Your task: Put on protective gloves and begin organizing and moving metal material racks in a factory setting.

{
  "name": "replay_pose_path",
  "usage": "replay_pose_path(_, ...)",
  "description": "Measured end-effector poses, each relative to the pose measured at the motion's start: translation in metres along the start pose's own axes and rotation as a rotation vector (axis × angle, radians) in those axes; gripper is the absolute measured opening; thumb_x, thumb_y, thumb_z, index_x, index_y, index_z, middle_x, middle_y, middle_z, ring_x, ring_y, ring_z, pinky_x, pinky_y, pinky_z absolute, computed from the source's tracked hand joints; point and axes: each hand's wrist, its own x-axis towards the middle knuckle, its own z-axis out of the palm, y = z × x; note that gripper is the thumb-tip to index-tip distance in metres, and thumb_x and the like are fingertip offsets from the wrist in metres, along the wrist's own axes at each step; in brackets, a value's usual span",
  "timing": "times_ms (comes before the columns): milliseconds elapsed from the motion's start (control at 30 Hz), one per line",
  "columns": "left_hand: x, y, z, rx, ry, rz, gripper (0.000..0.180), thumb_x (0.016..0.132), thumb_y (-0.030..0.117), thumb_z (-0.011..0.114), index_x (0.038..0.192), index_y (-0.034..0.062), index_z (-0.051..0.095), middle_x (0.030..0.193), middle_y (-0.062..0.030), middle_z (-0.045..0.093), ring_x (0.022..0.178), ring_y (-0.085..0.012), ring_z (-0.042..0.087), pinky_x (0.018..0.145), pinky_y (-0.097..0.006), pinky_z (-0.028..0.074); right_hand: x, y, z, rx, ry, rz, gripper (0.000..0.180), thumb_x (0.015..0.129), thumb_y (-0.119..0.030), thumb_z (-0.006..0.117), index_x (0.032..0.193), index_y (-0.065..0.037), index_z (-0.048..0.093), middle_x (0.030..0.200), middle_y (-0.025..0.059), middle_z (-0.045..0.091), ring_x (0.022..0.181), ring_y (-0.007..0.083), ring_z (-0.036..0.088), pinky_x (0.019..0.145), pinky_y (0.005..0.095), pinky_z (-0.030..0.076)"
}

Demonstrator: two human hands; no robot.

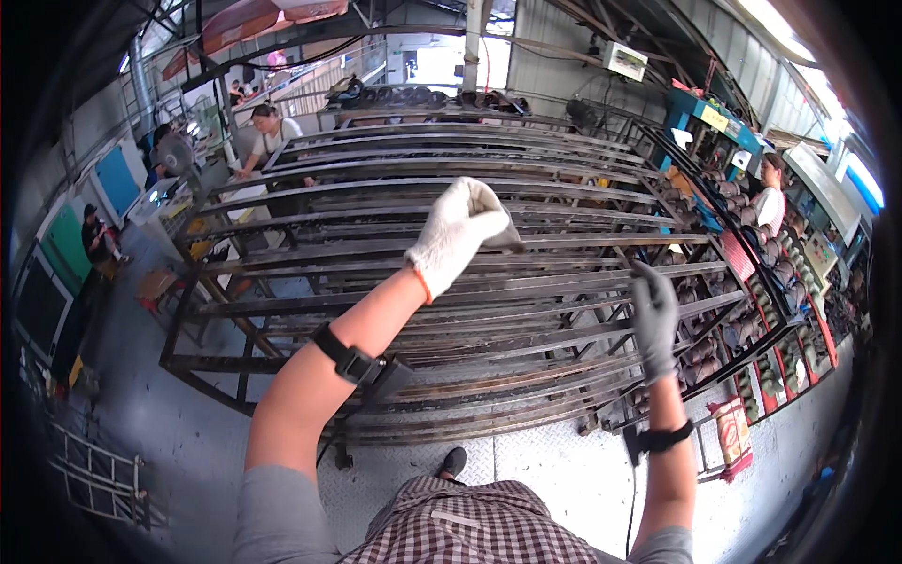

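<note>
My left hand point(458, 230), in a white knit glove with an orange cuff edge, is raised over the middle of a large dark metal rack point(395, 304). Its fingers curl over toward the thumb, and a grey-brown patch shows at their tips. I cannot make out whether that is a small thing in the grip or the soiled glove. Over the rack's right side is my right hand point(656, 324), gloved in greyish white. Its fingers stretch upward, slightly blurred, with darker tips and nothing visible in them. Long parallel bars of the rack run crosswise beneath both hands.
Shelves of rounded brown and green pieces point(766, 371) line the right, where a person point(770, 202) stands. Another person point(271, 141) works behind the rack at left; someone sits farther left point(97, 235). A red and white sack point(731, 437) lies at lower right, a metal frame point(94, 470) at lower left.
</note>
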Motion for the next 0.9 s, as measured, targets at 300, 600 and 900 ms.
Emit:
replay_pose_path(300, -0.089, 0.075, 0.091, 0.018, -0.396, -0.005, 0.014, 0.088, -0.006, 0.058, 0.099, 0.0004, 0.053, 0.093, -0.0048, 0.057, 0.087, -0.0096, 0.058, 0.079, -0.023, 0.048, -0.081, -0.120, 0.029, 0.427, 0.003, -0.198, 0.055, 0.077, -0.009, 0.062, 0.129, 0.006, 0.054, 0.122, 0.0180, 0.060, 0.109, 0.0244, 0.060, 0.096, 0.0351, 0.046)
replay_pose_path(600, -0.143, 0.109, 0.105, -0.394, -0.379, 0.351, 0.021, 0.090, 0.007, 0.054, 0.109, -0.0022, 0.053, 0.108, -0.0177, 0.059, 0.104, -0.0257, 0.061, 0.096, -0.039, 0.049, -0.148, -0.101, -0.015, 0.866, 0.001, 0.017, 0.042, 0.095, -0.033, 0.053, 0.122, -0.001, 0.048, 0.117, 0.0193, 0.057, 0.107, 0.0297, 0.060, 0.096, 0.0430, 0.049)
replay_pose_path(900, -0.197, 0.010, 0.172, -0.058, -0.441, 0.063, 0.080, 0.098, 0.033, 0.051, 0.148, -0.0085, 0.006, 0.152, -0.0252, 0.024, 0.144, -0.0335, 0.019, 0.118, -0.040, 0.017, -0.164, -0.117, -0.016, 1.252, 0.068, 0.364, 0.045, 0.098, -0.031, 0.047, 0.133, -0.004, 0.042, 0.130, 0.0161, 0.051, 0.118, 0.0271, 0.053, 0.100, 0.0398, 0.046)
